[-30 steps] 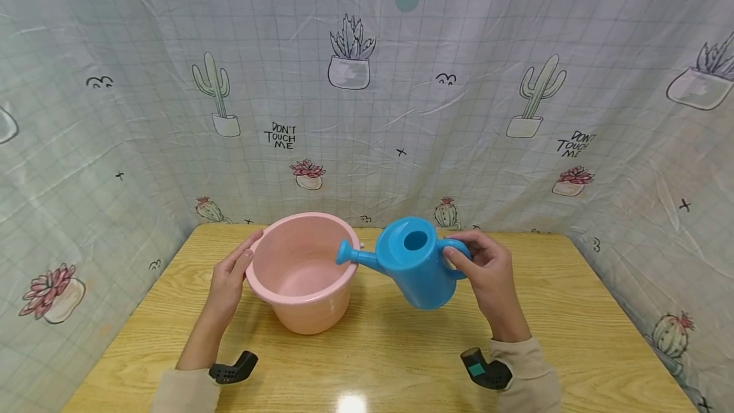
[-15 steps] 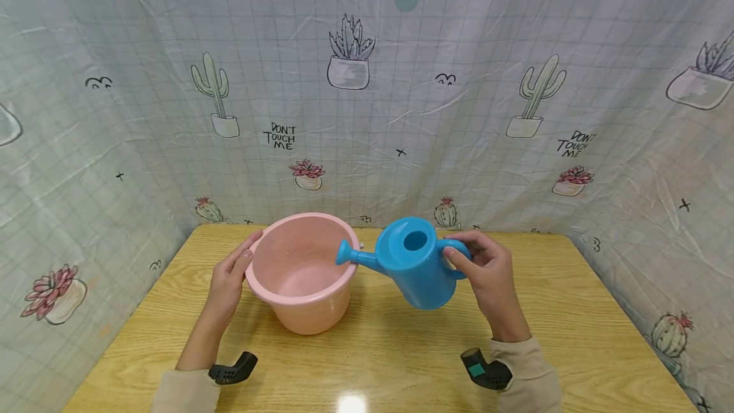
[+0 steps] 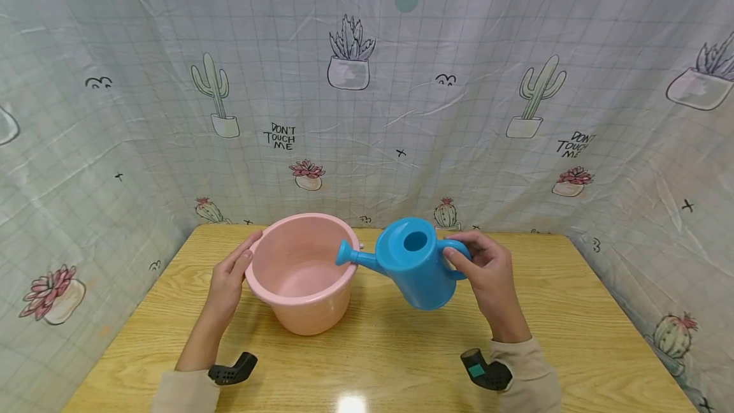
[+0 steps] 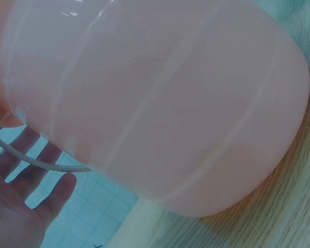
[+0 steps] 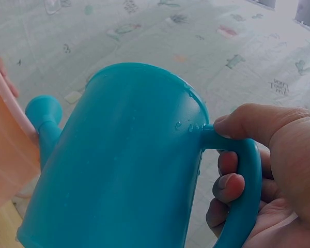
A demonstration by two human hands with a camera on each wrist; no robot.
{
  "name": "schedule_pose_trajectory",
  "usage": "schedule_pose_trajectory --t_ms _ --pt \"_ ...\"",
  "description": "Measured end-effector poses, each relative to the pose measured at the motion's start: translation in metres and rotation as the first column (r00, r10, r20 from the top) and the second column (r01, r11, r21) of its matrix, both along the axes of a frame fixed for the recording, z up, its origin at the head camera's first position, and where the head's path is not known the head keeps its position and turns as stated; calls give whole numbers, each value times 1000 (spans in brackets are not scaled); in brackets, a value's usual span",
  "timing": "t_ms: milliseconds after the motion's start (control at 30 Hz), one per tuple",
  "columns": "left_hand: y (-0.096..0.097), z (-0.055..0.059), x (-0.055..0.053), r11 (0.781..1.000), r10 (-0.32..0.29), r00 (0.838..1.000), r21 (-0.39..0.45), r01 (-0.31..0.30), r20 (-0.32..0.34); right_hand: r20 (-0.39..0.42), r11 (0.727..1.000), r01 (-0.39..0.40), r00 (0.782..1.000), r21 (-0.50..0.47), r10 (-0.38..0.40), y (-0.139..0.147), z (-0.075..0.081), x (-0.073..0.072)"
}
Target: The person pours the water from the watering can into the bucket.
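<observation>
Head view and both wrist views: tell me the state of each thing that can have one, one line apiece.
Pink round plastic bucket: mouth upward; whether it holds water, unclear.
Blue plastic watering can: tilted toward the bucket, top hole open, droplets on its side.
Left hand: touching the bucket's rim.
Right hand: gripping the can's handle.

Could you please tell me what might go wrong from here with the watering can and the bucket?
The watering can is held up by its handle in the right grip; with droplets on its wall beside the handle, it might slip.

Its spout reaches only just past the pink bucket's right rim, so pulling back could drip water onto the table.

The left grip is at the opposite rim; a bump from the spout could shift the bucket.
</observation>
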State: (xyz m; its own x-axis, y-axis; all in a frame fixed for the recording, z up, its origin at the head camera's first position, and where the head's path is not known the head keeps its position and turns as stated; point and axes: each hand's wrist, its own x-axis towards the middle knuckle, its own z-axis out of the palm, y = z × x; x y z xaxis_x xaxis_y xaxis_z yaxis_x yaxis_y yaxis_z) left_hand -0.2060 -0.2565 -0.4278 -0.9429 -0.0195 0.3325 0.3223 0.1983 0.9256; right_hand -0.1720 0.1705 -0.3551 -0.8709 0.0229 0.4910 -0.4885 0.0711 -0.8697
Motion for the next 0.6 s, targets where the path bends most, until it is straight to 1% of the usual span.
schedule_pose_trajectory --t_ms 367,600 --pt "-1 -2 -2 1000 2 1000 -8 -2 -8 -11 1000 -14 1000 -19 13 -1 -2 0" --pt "-1 -2 -1 1000 4 1000 -7 -4 -8 -8 1000 -7 1000 -14 7 0 -2 0"
